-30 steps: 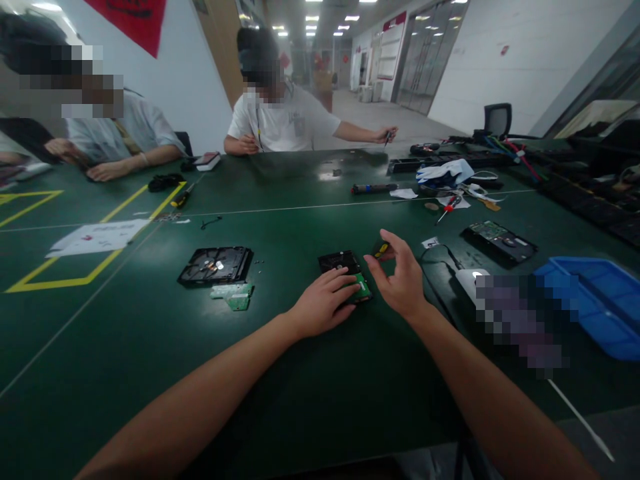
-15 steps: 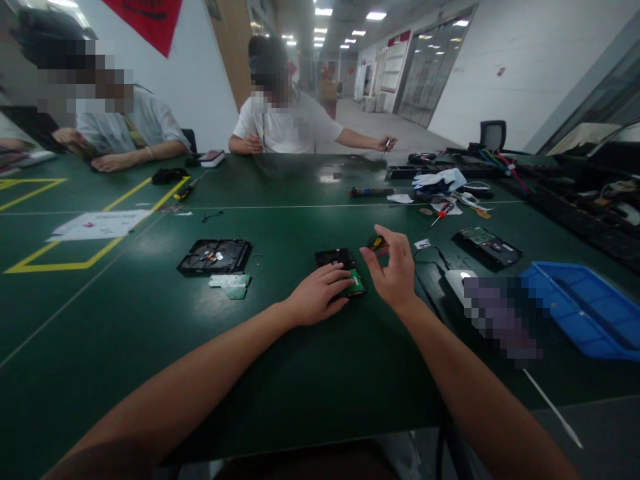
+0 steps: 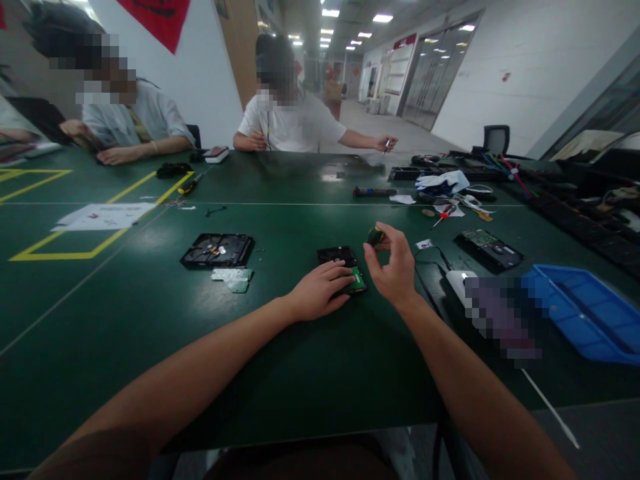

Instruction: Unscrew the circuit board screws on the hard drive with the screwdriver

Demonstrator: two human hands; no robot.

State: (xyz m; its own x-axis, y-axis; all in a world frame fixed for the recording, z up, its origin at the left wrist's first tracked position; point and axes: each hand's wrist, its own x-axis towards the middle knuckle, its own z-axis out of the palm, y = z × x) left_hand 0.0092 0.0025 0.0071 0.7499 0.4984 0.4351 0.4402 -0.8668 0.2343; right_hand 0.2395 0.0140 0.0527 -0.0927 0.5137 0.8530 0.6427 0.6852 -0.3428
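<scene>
A hard drive (image 3: 334, 253) with a green circuit board (image 3: 358, 283) lies on the table in front of me. My left hand (image 3: 320, 288) rests across it, fingers stretched out and lying on its top, covering much of it. Just right of the drive, my right hand (image 3: 393, 263) pinches the black and yellow handle of a screwdriver (image 3: 375, 236) between thumb and fingers. The screwdriver's shaft cannot be made out. To the left sit a larger opened black drive case (image 3: 217, 251) and a loose circuit board (image 3: 233, 279).
On the right are another hard drive (image 3: 489, 250), a pale device with a cable (image 3: 456, 283) and a blue tray (image 3: 585, 313). Farther back lie gloves (image 3: 443, 181), a red screwdriver (image 3: 444, 214) and a dark pen-shaped tool (image 3: 374, 191). Two people sit across the green table (image 3: 280, 373).
The view has shifted slightly. My right hand has turned the screwdriver handle a little, so it stands more clearly above the fingers. My left hand stays on the drive.
</scene>
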